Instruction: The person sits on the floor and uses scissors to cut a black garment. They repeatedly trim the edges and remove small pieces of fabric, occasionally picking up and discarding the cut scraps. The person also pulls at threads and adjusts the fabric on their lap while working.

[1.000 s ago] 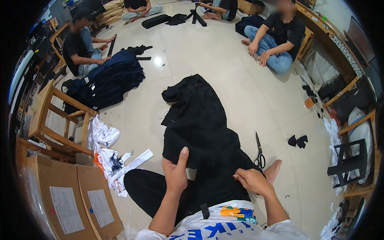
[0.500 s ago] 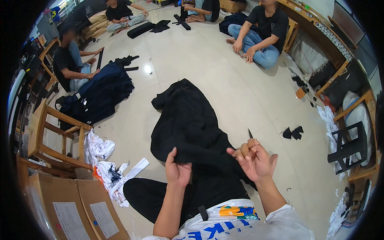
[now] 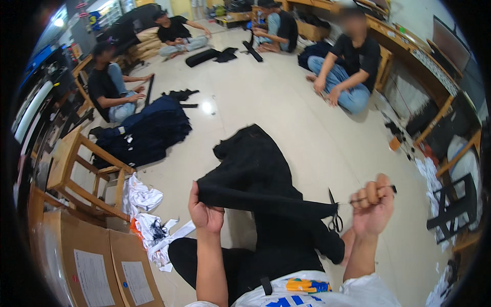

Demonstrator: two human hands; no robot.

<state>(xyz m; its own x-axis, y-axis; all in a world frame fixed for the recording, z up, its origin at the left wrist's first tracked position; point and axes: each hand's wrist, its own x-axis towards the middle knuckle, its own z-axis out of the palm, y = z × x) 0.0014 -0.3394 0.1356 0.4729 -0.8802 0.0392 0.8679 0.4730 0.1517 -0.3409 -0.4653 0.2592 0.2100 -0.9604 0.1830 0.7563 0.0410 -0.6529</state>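
Note:
My left hand grips the left end of a folded edge of black cloth, thumb on top. The edge stretches in a taut band toward the right, over more of the cloth bunched on the floor and my lap. My right hand is raised and closed just beyond the band's right end. A slim tool pokes out of that fist, its end dark; the fingers hide most of it, so its kind is unclear. A thin line like thread spans cloth and fist. Black-handled scissors lie on the floor below.
Ahead, several people sit on the tiled floor. A dark blue garment pile and a wooden stool stand left, with white scraps and cardboard boxes nearer. At right are a black stool and wooden tables.
My right hand has moved right and closed into a fist. The cloth edge is now drawn out straight between my hands, and the scissors show more fully. The view has shifted slightly.

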